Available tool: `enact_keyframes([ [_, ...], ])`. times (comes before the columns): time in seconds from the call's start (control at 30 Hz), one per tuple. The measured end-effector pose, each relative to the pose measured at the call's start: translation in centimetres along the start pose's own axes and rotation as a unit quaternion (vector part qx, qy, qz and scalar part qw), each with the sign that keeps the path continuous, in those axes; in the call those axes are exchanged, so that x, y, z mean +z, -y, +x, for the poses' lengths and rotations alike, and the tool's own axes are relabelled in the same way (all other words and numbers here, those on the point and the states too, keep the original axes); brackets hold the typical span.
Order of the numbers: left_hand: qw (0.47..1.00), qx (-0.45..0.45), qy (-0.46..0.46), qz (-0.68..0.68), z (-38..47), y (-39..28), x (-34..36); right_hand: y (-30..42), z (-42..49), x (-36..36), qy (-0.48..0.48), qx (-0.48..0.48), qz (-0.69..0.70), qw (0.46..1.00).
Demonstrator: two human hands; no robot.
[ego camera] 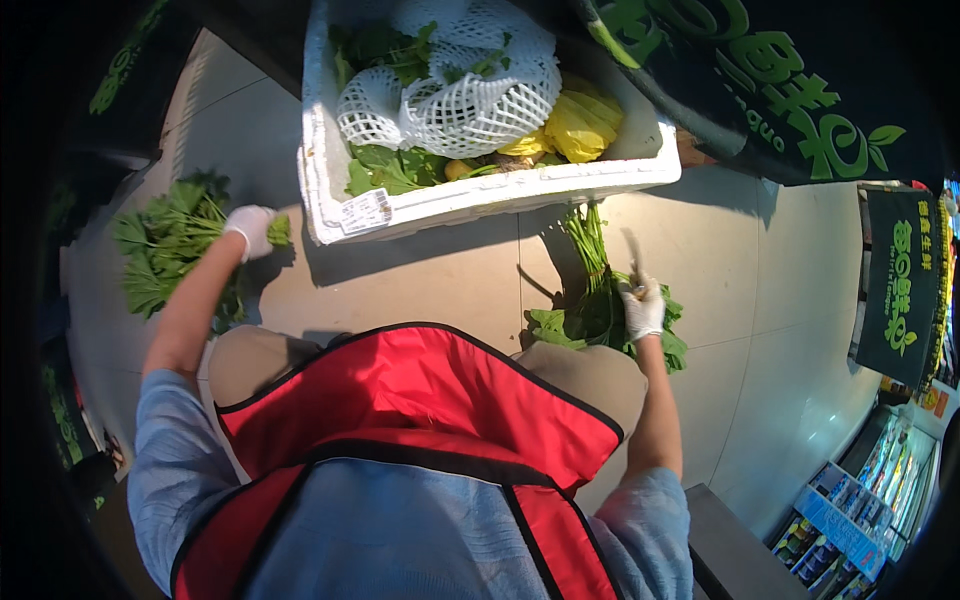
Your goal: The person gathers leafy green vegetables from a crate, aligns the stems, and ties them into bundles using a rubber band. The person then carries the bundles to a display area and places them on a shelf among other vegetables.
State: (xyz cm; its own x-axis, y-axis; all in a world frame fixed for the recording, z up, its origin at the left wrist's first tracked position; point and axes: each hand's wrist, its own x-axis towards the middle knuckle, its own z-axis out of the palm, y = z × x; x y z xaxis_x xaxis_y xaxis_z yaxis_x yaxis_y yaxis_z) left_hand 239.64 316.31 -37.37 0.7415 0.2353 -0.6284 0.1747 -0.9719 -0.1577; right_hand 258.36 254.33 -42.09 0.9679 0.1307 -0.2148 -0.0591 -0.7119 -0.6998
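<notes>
At the left, my gloved left hand (pixel 251 231) is closed around the stems of a bunch of leafy greens (pixel 176 232), whose leaves spread toward the left. My gloved right hand (pixel 643 307) grips the handle of a knife (pixel 634 251) with its blade pointing up and away. Beside and partly under that hand, a second bunch of leafy greens (pixel 589 247) lies on the floor, its stems tied around and directed toward the box. A white foam box (pixel 487 196) in front of me holds loose leaves, white foam netting (pixel 480 112) and a crumpled yellow wrapping (pixel 585 124).
Light floor tiles (pixel 420 289) lie between my hands. A dark printed cover (pixel 795 97) hangs at the upper right. Farther right stand another printed panel (pixel 896 285) and shelves of packaged goods (pixel 840 517). A dark flat surface (pixel 739 555) is near my right elbow.
</notes>
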Motion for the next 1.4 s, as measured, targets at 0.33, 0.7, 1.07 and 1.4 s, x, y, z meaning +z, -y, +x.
enact_keyframes([
  [0.33,0.971,0.172,-0.16,0.038,2.6,-6.9,9.1,-2.7,2.2,3.4,0.123,-0.053,-0.399,0.907],
  [0.7,0.859,0.24,0.376,-0.253,-4.6,-15.3,-11.5,2.4,-8.3,-7.6,-0.113,-0.184,-0.106,0.971],
  [1.07,0.429,0.72,-0.046,-0.544,-9.3,-26.9,-23.7,27.3,-11.5,-8.9,0.06,-0.342,0.043,0.937],
  [1.4,0.57,0.355,-0.196,-0.714,-14.8,-14.9,-21.5,37.1,-7.6,-6.5,0.071,-0.412,-0.076,0.905],
])
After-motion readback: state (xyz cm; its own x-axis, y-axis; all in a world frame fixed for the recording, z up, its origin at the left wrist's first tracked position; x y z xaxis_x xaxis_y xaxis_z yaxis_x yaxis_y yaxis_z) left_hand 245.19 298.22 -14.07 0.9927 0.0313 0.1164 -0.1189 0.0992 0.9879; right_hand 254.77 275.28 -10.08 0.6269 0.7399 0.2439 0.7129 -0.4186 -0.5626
